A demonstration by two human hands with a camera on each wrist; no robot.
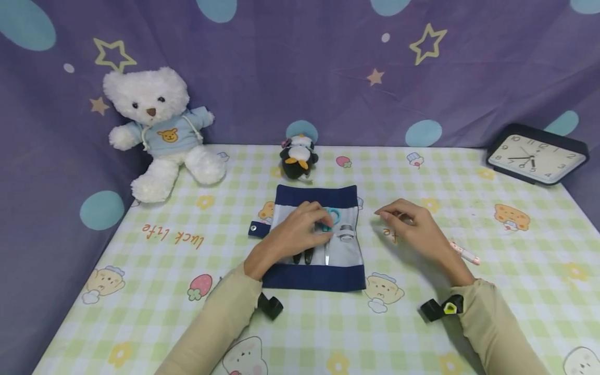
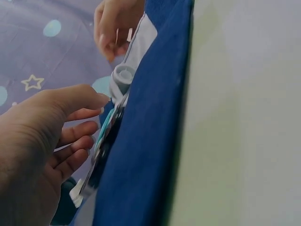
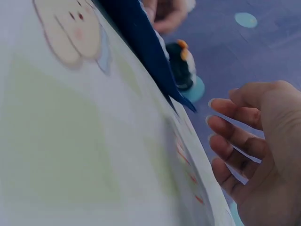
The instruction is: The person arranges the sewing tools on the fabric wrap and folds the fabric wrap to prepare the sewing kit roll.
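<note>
Teal-handled scissors (image 1: 338,214) sit right by the fingers of your left hand (image 1: 297,229), which bend loosely with a gap to the thumb, gripping nothing; whether a fingertip touches the handle, it's hard to tell. Those scissors lie in your navy-edged pouch (image 1: 314,278), spread open on the checked cloth (image 1: 328,323), black tools (image 1: 308,255) and a grey roll (image 1: 346,233) alongside! Just right of it hovers your right hand (image 1: 417,226), relaxed, holding nothing. Farther out: penguin toy (image 1: 298,156) behind, white bear (image 1: 175,143) left, clock (image 1: 539,156) far right.
</note>
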